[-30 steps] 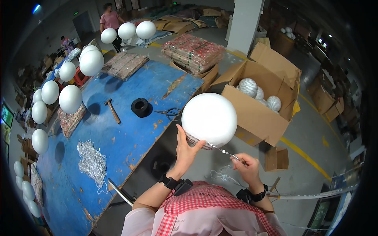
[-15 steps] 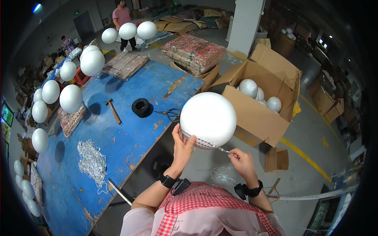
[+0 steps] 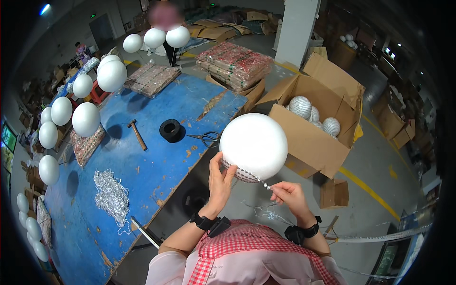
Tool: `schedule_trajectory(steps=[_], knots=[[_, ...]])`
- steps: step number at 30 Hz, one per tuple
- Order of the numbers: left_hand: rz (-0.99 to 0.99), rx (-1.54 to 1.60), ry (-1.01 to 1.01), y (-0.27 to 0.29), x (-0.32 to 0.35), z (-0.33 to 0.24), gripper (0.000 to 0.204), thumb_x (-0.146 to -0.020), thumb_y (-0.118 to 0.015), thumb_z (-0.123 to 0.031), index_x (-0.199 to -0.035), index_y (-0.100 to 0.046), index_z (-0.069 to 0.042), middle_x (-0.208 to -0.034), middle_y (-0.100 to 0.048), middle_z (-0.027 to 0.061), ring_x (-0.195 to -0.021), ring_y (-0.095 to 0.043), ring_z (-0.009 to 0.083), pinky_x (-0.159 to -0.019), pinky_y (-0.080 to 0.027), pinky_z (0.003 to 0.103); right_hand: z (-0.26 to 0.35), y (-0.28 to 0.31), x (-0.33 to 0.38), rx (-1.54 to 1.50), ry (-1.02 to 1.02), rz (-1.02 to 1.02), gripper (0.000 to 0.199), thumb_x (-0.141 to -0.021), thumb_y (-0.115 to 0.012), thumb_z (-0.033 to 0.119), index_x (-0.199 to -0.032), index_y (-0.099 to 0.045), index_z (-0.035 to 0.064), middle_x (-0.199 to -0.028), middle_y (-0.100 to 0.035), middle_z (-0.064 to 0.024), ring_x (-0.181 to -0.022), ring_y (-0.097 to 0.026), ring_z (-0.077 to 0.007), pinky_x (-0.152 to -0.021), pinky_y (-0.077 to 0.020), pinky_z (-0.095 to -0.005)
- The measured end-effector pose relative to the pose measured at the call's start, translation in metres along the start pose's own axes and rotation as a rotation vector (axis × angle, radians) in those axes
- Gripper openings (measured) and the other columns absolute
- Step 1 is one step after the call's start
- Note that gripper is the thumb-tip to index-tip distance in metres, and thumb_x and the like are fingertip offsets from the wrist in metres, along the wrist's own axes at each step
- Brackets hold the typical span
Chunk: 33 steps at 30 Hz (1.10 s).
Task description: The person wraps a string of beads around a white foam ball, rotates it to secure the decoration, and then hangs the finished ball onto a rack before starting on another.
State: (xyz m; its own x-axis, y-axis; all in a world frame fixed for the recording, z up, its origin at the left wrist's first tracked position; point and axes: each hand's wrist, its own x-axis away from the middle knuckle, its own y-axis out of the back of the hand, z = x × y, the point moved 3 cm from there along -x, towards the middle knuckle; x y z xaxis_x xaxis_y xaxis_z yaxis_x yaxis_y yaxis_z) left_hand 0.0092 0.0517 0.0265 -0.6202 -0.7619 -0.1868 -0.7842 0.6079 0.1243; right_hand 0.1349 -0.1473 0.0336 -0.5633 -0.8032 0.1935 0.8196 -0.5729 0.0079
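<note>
A large white ball [image 3: 254, 145] is in front of me, just off the table's near right edge. Rows of silvery beads [image 3: 245, 176] wrap its underside. My left hand [image 3: 219, 185] steadies the ball at its lower left, fingers along its side and thumb against the top bead row. From the ball's lower edge a bead string [image 3: 266, 185] runs to my right hand [image 3: 290, 197], which pinches it between thumb and fingertips. Below, a loose tangle of strands [image 3: 270, 213] hangs. What supports the ball from beneath is hidden.
On the blue table [image 3: 156, 156] lie a hammer [image 3: 137, 135], a black tape roll [image 3: 171, 130], scissors [image 3: 208, 138] and a pile of silver beads [image 3: 111, 192]. White balls [image 3: 86, 119] on rods line its far left side. An open carton [image 3: 304, 137] holds bead-covered balls [image 3: 300, 107]. A person [image 3: 165, 23] stands beyond.
The ball has shifted slightly right. My right hand has moved a little left and down with the bead string. The person in the back has moved right.
</note>
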Motion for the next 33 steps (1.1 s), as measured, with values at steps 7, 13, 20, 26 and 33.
schedule_trajectory(steps=[7, 13, 20, 26, 33], knots=[[-0.038, -0.033, -0.009, -0.001, -0.002, 0.009, 0.052, -0.092, -0.063, -0.024, -0.134, -0.039, -0.004, -0.131, -0.044, 0.0170, -0.122, -0.046, 0.0300, -0.096, -0.045, 0.039, 0.038, -0.014, 0.022, 0.380, 0.439, -0.138, 0.005, -0.081, -0.068, 0.002, -0.086, -0.070, 0.0025, -0.071, -0.065, -0.0044, -0.060, -0.058, -0.0108, -0.053, -0.0442, -0.0239], [-0.065, -0.073, -0.036, 0.002, -0.007, 0.020, 0.049, -0.093, -0.061, -0.025, -0.134, -0.043, -0.004, -0.131, -0.046, 0.0153, -0.123, -0.046, 0.0273, -0.098, -0.043, 0.038, 0.039, -0.020, 0.013, 0.817, 0.814, -0.259, 0.011, -0.071, -0.073, -0.001, -0.081, -0.068, 0.0032, -0.070, -0.064, -0.0085, -0.060, -0.061, -0.0228, -0.053, -0.0451, -0.0309], [-0.074, -0.090, -0.052, 0.007, -0.011, 0.028, 0.048, -0.097, -0.054, -0.020, -0.139, -0.040, 0.000, -0.126, -0.048, 0.0180, -0.116, -0.049, 0.0275, -0.096, -0.043, 0.036, 0.007, -0.013, -0.004, 1.042, 0.550, -0.505, 0.006, -0.081, -0.061, 0.005, -0.087, -0.061, 0.0055, -0.074, -0.063, -0.0082, -0.066, -0.061, -0.0289, -0.060, -0.0477, -0.0363], [0.102, -0.164, -0.080, 0.009, -0.014, 0.025, 0.060, -0.098, -0.053, -0.023, -0.147, -0.026, -0.003, -0.133, -0.040, 0.0146, -0.122, -0.042, 0.0233, -0.096, -0.045, 0.031, -0.016, 0.011, -0.010, 0.493, 0.305, -0.213, 0.007, -0.088, -0.057, 0.008, -0.088, -0.061, 0.0026, -0.071, -0.063, -0.0054, -0.060, -0.059, -0.0202, -0.058, -0.0461, -0.0324], [0.169, -0.122, 0.013, 0.002, -0.008, 0.017, 0.106, -0.081, -0.075, -0.034, -0.150, -0.002, 0.000, -0.147, -0.017, 0.0200, -0.137, -0.028, 0.0307, -0.110, -0.035, 0.040, 0.028, 0.007, 0.017, 0.056, 0.243, -0.129, 0.019, -0.090, -0.056, 0.008, -0.084, -0.069, -0.0053, -0.065, -0.061, -0.0024, -0.053, -0.050, -0.0081, -0.049, -0.0373, -0.0221]])
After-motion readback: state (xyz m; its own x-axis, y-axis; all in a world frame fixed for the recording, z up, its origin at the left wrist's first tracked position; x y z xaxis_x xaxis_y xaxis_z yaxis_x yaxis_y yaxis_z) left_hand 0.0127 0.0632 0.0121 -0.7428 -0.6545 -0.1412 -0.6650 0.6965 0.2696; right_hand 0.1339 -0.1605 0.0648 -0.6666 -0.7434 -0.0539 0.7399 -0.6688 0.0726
